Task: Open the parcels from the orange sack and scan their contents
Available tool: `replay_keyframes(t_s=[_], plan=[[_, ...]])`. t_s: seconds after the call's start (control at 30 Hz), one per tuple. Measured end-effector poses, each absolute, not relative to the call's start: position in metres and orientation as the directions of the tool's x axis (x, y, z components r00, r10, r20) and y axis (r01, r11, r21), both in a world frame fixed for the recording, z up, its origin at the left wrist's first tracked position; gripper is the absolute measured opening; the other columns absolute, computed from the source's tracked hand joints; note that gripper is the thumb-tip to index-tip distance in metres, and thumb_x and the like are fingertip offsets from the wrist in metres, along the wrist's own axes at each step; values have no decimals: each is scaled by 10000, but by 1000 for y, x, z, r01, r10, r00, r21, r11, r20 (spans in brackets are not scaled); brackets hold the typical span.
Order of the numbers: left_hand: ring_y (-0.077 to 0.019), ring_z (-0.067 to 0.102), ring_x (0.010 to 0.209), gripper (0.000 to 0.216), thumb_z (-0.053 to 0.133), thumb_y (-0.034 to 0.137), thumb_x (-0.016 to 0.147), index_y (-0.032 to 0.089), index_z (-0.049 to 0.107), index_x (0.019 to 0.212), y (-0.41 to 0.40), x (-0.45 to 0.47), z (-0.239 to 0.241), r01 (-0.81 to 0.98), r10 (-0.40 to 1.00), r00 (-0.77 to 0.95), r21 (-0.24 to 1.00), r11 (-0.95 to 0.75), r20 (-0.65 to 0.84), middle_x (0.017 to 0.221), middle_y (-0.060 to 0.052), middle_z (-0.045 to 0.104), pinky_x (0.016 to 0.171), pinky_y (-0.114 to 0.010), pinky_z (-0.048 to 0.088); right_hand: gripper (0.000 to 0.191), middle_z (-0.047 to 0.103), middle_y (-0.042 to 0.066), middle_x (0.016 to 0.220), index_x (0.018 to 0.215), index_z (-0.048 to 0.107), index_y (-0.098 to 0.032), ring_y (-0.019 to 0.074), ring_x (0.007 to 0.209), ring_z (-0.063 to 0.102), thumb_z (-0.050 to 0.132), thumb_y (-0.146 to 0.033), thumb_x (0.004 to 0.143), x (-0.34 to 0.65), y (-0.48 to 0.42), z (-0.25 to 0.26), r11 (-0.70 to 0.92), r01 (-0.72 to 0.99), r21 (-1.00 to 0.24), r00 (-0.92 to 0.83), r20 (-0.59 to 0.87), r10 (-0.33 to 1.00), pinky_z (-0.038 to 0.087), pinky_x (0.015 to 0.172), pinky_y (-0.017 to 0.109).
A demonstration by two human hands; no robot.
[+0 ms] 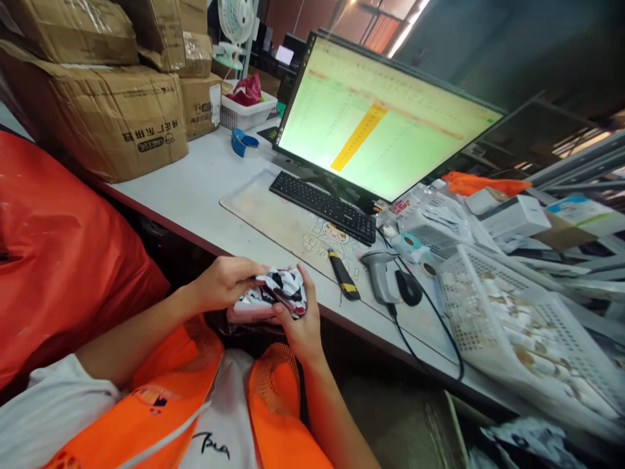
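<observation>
A small packet [282, 290] in crumpled white film with black patches is held between my two hands, just off the desk's front edge. My left hand [228, 281] pinches its left upper side, fingers bent. Along the right side, my right hand [301, 320] grips it, thumb on the near face. Its lower part looks pale pink; what is inside cannot be made out. On the desk mat beyond lie a black and yellow box cutter [344, 276], a grey barcode scanner [381, 277] and a black mouse [409, 287].
A monitor [390, 117] and black keyboard [325, 205] stand on the white desk [168, 189]. Cardboard boxes [117, 124] are stacked at left, above a large red bag [63, 260]. A white basket [469, 306] of small rolls sits at right. Blue tape dispenser [241, 142] lies farther back.
</observation>
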State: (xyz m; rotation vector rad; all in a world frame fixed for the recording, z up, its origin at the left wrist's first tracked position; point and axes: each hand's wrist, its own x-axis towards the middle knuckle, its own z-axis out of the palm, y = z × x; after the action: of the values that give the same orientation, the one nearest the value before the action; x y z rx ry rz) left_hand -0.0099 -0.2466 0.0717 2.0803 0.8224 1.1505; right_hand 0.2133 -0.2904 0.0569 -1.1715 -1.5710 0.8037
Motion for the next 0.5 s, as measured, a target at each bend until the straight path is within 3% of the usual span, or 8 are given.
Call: replay_keyframes(t_s=[0.1, 0.23, 0.37, 0.5], plan=[[-233, 732, 1089, 272, 544, 263, 965, 183, 759, 1110, -281, -15, 39, 220, 726, 482, 735, -642, 490, 1173, -106, 775, 963, -321, 558, 577, 677, 98, 1288, 1338, 619, -231, 279, 1181, 640, 748, -465, 827, 206, -323, 24, 170, 220, -961, -47, 164, 985, 498, 1031, 396], [-169, 741, 800, 219, 567, 262, 949, 195, 769, 1003, -321, -22, 10, 320, 904, 349, 875, -362, 246, 918, -38, 798, 733, -235, 549, 199, 704, 50, 1010, 975, 732, -221, 224, 954, 658, 684, -383, 870, 188, -355, -8, 23, 164, -986, -8, 22, 1000, 517, 888, 340], [-146, 656, 650, 200, 641, 329, 891, 176, 769, 896, -336, -34, 4, 298, 968, 246, 954, -30, -46, 762, -12, 742, 580, -211, 471, 149, 674, 22, 910, 873, 740, -223, 198, 862, 620, 692, -364, 862, 175, -370, -13, 13, 167, -986, -61, 3, 998, 486, 798, 303], [-162, 650, 698, 200, 748, 350, 772, 156, 763, 817, -330, -55, -5, 144, 901, 395, 980, 135, -182, 762, -29, 733, 646, -230, 493, 192, 656, 12, 823, 856, 726, -212, 184, 766, 581, 683, -398, 871, 169, -380, -5, 23, 176, -984, -170, -8, 985, 456, 706, 291]])
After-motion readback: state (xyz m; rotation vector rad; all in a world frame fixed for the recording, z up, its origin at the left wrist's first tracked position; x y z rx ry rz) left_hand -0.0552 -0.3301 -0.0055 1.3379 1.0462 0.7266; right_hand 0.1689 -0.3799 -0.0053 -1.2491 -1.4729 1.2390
